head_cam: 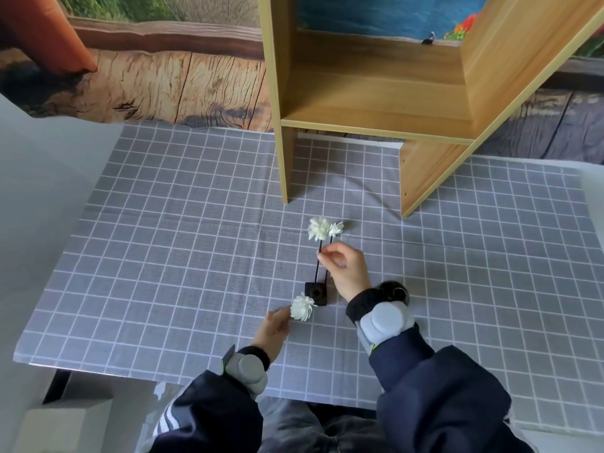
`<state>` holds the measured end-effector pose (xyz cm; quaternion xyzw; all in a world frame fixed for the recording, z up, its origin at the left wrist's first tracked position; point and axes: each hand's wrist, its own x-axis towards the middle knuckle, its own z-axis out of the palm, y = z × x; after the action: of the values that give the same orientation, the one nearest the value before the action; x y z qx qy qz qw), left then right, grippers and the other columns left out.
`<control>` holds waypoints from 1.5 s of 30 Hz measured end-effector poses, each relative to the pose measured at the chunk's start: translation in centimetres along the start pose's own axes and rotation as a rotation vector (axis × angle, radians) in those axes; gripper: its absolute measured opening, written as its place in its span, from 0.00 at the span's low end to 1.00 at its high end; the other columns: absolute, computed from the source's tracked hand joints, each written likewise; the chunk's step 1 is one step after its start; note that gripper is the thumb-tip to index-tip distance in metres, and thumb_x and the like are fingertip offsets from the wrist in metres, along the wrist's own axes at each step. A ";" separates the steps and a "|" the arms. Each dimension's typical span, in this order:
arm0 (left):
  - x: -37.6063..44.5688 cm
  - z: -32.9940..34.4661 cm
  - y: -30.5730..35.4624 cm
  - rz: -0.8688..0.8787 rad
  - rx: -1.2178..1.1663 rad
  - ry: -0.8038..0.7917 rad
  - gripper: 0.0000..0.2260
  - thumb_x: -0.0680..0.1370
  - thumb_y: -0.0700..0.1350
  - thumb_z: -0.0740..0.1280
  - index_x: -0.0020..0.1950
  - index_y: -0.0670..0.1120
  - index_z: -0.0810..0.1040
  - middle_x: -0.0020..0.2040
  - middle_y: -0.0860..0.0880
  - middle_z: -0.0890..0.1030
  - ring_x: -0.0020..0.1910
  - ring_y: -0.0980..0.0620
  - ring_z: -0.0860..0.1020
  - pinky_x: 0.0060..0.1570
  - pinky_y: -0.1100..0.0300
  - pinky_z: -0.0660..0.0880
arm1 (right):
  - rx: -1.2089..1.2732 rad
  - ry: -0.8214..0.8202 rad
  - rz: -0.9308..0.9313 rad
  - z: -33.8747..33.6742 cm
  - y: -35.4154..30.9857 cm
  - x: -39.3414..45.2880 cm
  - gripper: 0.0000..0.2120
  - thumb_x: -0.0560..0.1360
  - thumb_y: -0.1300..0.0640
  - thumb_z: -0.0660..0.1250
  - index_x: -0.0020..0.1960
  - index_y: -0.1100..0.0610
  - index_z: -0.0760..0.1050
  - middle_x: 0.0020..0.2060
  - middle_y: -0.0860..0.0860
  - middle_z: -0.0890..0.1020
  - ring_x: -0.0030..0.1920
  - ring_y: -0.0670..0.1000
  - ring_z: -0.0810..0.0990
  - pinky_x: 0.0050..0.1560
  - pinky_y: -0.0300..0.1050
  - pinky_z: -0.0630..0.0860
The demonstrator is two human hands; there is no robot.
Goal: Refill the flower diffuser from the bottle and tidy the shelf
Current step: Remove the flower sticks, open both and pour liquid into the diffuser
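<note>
no readable text, labels, brands, numbers or signs anywhere in view.

Dark round object (394, 289) behind right wrist: mostly covered by the sleeve and grey wrist unit (385, 318), can't tell if it's the bottle. Right hand (344, 268) covers the middle of the second stem (327, 278), so the grip on it is unclear. Left hand (274, 326): fingertips sit behind the loose flower head (303, 308), its stem not visible. Diffuser base (316, 293): near corner hidden by that flower, liquid level unreadable. Shelf (376, 103) cut off at top and right edges. Counter (163, 256) front edge hidden by sleeves. Small dark thing on the backdrop (428, 39): too small to identify.
</note>
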<state>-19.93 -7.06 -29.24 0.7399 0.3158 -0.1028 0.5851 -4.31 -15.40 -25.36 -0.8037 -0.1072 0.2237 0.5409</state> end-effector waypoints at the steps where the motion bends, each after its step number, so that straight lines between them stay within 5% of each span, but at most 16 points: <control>1: -0.1 0.0 0.1 0.001 0.005 -0.002 0.22 0.73 0.21 0.51 0.64 0.36 0.64 0.56 0.31 0.72 0.49 0.61 0.76 0.44 0.80 0.66 | 0.002 0.029 -0.005 0.0 -0.5 0.8 0.03 0.70 0.67 0.69 0.43 0.67 0.78 0.39 0.56 0.80 0.35 0.41 0.76 0.38 0.23 0.70; 4: 0.1 0.1 0.0 0.031 0.023 -0.026 0.20 0.73 0.21 0.51 0.62 0.33 0.68 0.58 0.28 0.72 0.58 0.34 0.71 0.47 0.74 0.70 | -0.070 0.106 0.025 0.5 -0.7 3.0 0.03 0.69 0.67 0.70 0.42 0.67 0.80 0.39 0.59 0.83 0.36 0.49 0.78 0.40 0.30 0.73; 9: 0.0 0.4 0.3 0.031 0.032 0.000 0.19 0.73 0.21 0.51 0.61 0.31 0.68 0.59 0.27 0.72 0.57 0.32 0.71 0.44 0.82 0.64 | -0.296 0.007 0.241 1.6 1.5 4.7 0.11 0.69 0.65 0.66 0.28 0.58 0.75 0.27 0.56 0.74 0.35 0.53 0.71 0.39 0.43 0.67; 12: 0.2 0.4 -0.3 0.040 0.021 -0.008 0.16 0.73 0.21 0.51 0.55 0.28 0.72 0.51 0.22 0.72 0.55 0.25 0.67 0.50 0.70 0.72 | -0.357 0.011 0.316 1.3 2.6 3.8 0.08 0.70 0.65 0.62 0.35 0.64 0.79 0.36 0.65 0.81 0.39 0.59 0.78 0.42 0.48 0.74; 14: 0.0 0.4 -0.2 0.001 -0.041 0.011 0.16 0.72 0.21 0.50 0.55 0.25 0.71 0.47 0.28 0.77 0.54 0.40 0.75 0.53 0.58 0.74 | -0.352 0.024 0.233 0.8 2.9 2.4 0.08 0.71 0.67 0.63 0.43 0.64 0.81 0.45 0.61 0.84 0.48 0.59 0.81 0.49 0.45 0.75; 16: 0.0 0.5 0.1 0.055 -0.055 0.014 0.18 0.70 0.19 0.50 0.56 0.26 0.71 0.41 0.53 0.83 0.41 0.72 0.76 0.43 0.76 0.70 | -0.277 0.017 0.123 0.4 3.0 0.4 0.06 0.71 0.69 0.65 0.42 0.65 0.80 0.43 0.61 0.84 0.44 0.56 0.82 0.48 0.42 0.76; 17: 0.0 0.5 0.3 0.065 -0.069 -0.001 0.18 0.70 0.19 0.50 0.55 0.26 0.71 0.40 0.50 0.84 0.35 0.76 0.73 0.40 0.79 0.67 | -0.217 -0.003 0.091 0.2 3.0 -0.7 0.05 0.70 0.70 0.66 0.41 0.66 0.80 0.42 0.62 0.84 0.41 0.50 0.82 0.46 0.37 0.76; 19: -0.2 0.1 0.9 0.054 -0.072 -0.019 0.18 0.73 0.21 0.50 0.52 0.31 0.76 0.47 0.26 0.77 0.30 0.76 0.71 0.36 0.80 0.66 | -0.118 -0.068 0.061 0.0 3.3 -2.4 0.03 0.70 0.72 0.66 0.41 0.69 0.79 0.42 0.63 0.83 0.35 0.37 0.78 0.40 0.26 0.72; 21: 0.1 -0.2 0.4 0.043 0.042 -0.014 0.28 0.76 0.26 0.53 0.41 0.58 0.80 0.53 0.26 0.75 0.33 0.78 0.70 0.37 0.81 0.66 | -0.095 -0.122 0.047 -0.1 3.9 -3.4 0.04 0.69 0.73 0.67 0.41 0.68 0.79 0.40 0.61 0.82 0.33 0.35 0.77 0.37 0.26 0.72; 23: 0.5 -0.4 -0.2 0.046 0.090 -0.007 0.33 0.77 0.30 0.56 0.33 0.71 0.75 0.56 0.32 0.76 0.36 0.80 0.70 0.39 0.82 0.66 | -0.141 -0.160 0.008 -0.1 4.4 -3.9 0.06 0.68 0.72 0.68 0.40 0.64 0.80 0.38 0.58 0.82 0.34 0.40 0.77 0.37 0.28 0.72; 30: 1.1 -0.1 -1.2 0.003 0.169 0.008 0.24 0.77 0.30 0.56 0.38 0.61 0.74 0.55 0.36 0.78 0.39 0.75 0.74 0.42 0.75 0.69 | -0.224 -0.189 -0.064 -0.2 4.7 -3.9 0.05 0.66 0.65 0.74 0.40 0.58 0.81 0.38 0.58 0.81 0.34 0.44 0.74 0.37 0.28 0.69; 33: 1.0 0.1 -0.8 -0.042 0.157 -0.017 0.11 0.77 0.29 0.55 0.52 0.35 0.76 0.53 0.33 0.78 0.51 0.49 0.79 0.46 0.64 0.67 | -0.288 -0.222 -0.081 0.0 4.4 -3.9 0.04 0.68 0.63 0.72 0.40 0.57 0.79 0.36 0.52 0.78 0.36 0.45 0.73 0.38 0.30 0.68; 36: 0.8 0.2 -1.0 -0.018 -0.023 -0.036 0.15 0.75 0.24 0.51 0.60 0.27 0.69 0.51 0.38 0.73 0.40 0.68 0.76 0.47 0.72 0.71 | -0.313 -0.271 -0.073 0.0 3.8 -3.6 0.07 0.69 0.63 0.70 0.37 0.52 0.77 0.36 0.49 0.76 0.37 0.49 0.75 0.42 0.39 0.71; 38: 1.1 0.3 -1.7 -0.001 -0.139 -0.088 0.20 0.73 0.22 0.49 0.64 0.30 0.65 0.60 0.41 0.71 0.48 0.72 0.75 0.58 0.74 0.69 | -0.254 -0.234 -0.052 -0.2 3.1 -3.3 0.14 0.69 0.64 0.71 0.34 0.46 0.74 0.36 0.53 0.77 0.38 0.54 0.76 0.43 0.42 0.72; 41: 1.2 0.0 -2.0 -0.001 -0.204 -0.141 0.23 0.73 0.21 0.49 0.66 0.32 0.63 0.64 0.45 0.67 0.51 0.77 0.73 0.56 0.80 0.66 | -0.133 -0.138 -0.078 -0.6 1.2 -2.9 0.08 0.68 0.65 0.71 0.38 0.54 0.77 0.37 0.56 0.79 0.36 0.51 0.76 0.41 0.30 0.70; 45: 1.1 -0.3 -2.0 0.037 -0.218 -0.165 0.27 0.72 0.21 0.49 0.65 0.43 0.63 0.64 0.47 0.68 0.52 0.75 0.73 0.68 0.63 0.65 | -0.029 0.097 -0.017 -0.9 -0.5 0.1 0.03 0.69 0.64 0.70 0.41 0.63 0.78 0.36 0.55 0.81 0.36 0.49 0.77 0.43 0.36 0.74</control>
<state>-20.31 -6.14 -31.33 0.6666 0.2623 -0.1176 0.6878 -3.70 -15.92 -24.64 -0.8203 -0.0908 0.1783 0.5357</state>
